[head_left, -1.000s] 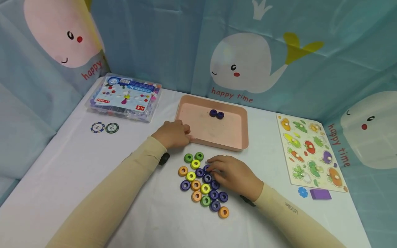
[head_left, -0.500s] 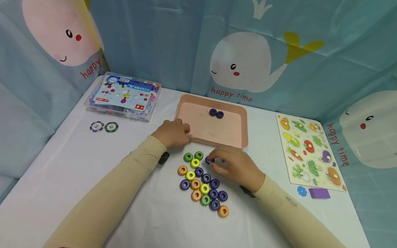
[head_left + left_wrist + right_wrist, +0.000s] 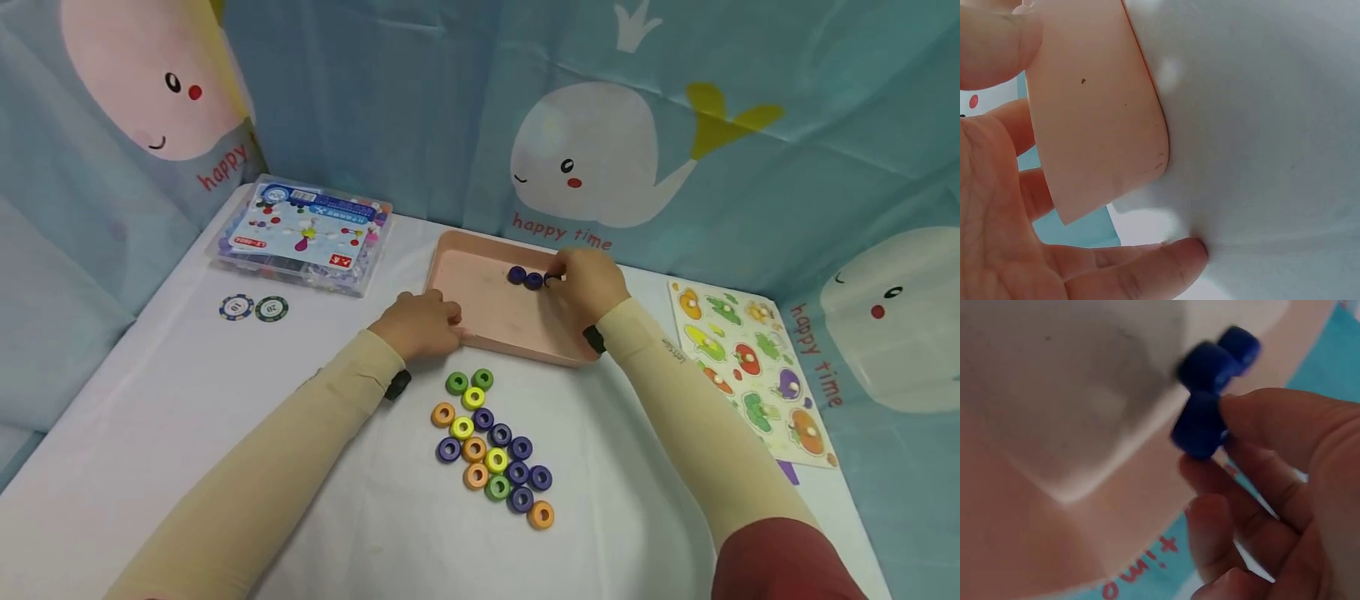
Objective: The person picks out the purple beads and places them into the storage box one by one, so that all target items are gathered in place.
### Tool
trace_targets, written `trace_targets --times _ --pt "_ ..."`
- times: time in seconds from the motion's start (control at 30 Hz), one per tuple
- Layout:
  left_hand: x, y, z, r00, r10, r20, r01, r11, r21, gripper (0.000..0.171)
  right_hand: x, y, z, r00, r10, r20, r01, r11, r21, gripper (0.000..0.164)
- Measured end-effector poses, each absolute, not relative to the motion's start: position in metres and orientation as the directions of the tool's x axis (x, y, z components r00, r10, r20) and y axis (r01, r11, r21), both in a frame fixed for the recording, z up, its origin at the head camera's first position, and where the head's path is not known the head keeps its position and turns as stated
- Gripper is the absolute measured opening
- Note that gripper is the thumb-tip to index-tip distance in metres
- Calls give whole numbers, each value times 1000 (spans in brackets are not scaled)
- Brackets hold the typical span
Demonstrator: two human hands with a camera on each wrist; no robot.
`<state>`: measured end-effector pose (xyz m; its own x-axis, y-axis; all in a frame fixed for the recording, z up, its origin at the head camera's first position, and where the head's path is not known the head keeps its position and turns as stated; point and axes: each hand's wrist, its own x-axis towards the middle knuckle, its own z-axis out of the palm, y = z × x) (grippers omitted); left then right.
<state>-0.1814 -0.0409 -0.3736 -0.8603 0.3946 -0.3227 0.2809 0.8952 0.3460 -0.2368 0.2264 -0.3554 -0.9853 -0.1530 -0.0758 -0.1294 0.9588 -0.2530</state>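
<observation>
My right hand (image 3: 588,283) reaches over the far right part of the pink tray (image 3: 517,343). Between thumb and fingers it pinches a dark purple ring-shaped bead (image 3: 1199,425), which looks blue in the right wrist view. Two matching beads (image 3: 525,278) sit in line beside it in the tray. At the tray's near left corner, my left hand (image 3: 420,323) grips the wall, thumb on the outer side and some fingers behind it; other fingertips (image 3: 1194,250) reach the white cloth. Loose purple beads (image 3: 501,434), green beads (image 3: 482,379), yellow beads (image 3: 497,459) and orange beads (image 3: 542,515) lie grouped before the tray.
A clear plastic case (image 3: 300,233) with a printed label stands at the back left, two poker chips (image 3: 253,307) in front of it. On the right lies a vegetable puzzle board (image 3: 738,358), with a purple block (image 3: 788,472) partly hidden by my right sleeve. Whale-print curtains enclose the table.
My right hand has picked a purple bead from the group and carried it up and back into the tray, beside the other two. The left hand stays at the tray corner.
</observation>
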Motion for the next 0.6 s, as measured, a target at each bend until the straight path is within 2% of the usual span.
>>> trace_targets --times 0.2,0.37,0.5,0.6 --pt "-179 -41 -373 -864 397 -311 285 893 348 44 -242 228 -372 -987 -112 -115 -86 973 -213 18" --pt "-181 -40 -370 -866 392 -311 281 895 347 44 -237 230 -365 -990 -122 -73 -102 967 -232 31" --pt "-183 -39 -370 -864 391 -317 278 895 348 44 -221 230 -350 -991 -136 -5 -130 958 -255 35" --pt "-183 -39 -372 -860 396 -321 281 894 349 44 -196 229 -344 -975 -218 31 -217 929 -301 31"
